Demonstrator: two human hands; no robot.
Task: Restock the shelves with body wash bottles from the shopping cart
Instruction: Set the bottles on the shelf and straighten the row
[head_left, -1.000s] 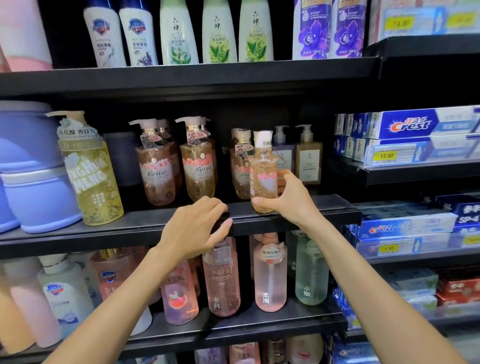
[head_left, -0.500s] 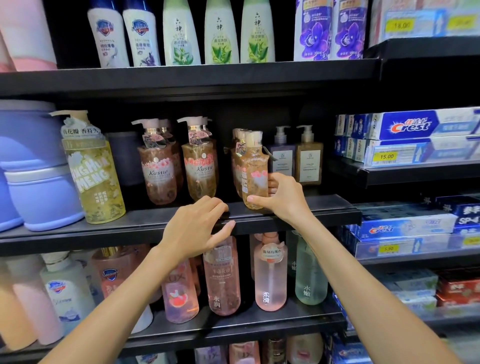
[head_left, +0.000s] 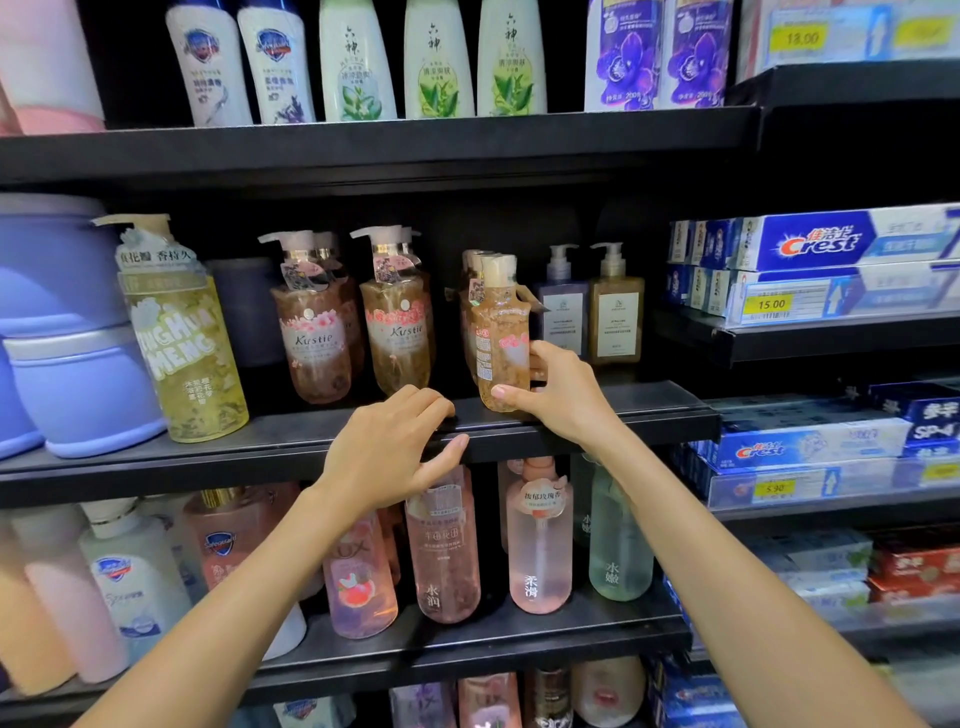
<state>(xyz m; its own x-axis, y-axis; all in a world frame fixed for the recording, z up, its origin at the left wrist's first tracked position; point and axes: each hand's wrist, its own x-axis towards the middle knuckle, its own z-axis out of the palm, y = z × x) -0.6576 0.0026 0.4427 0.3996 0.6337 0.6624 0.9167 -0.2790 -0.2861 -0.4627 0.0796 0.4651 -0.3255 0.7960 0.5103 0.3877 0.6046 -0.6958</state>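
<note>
An amber pump bottle of body wash (head_left: 501, 332) stands on the middle black shelf (head_left: 649, 410), at the front of a row of like bottles. My right hand (head_left: 558, 392) grips its lower part, thumb in front and fingers behind. My left hand (head_left: 395, 449) holds nothing and rests with curled fingers on the shelf's front edge, just left of the bottle. Two Kustie pump bottles (head_left: 397, 317) stand to the left. The shopping cart is out of view.
A yellow pump bottle (head_left: 182, 332) and lilac tubs (head_left: 67, 343) fill the shelf's left end. Two small labelled pump bottles (head_left: 615, 312) stand right of my bottle. Pink and green bottles (head_left: 540, 540) line the shelf below. Crest toothpaste boxes (head_left: 815, 244) stack on the right.
My right hand has moved the amber bottle back and down onto the shelf, into line with the row behind it. My left hand has stayed on the shelf edge.
</note>
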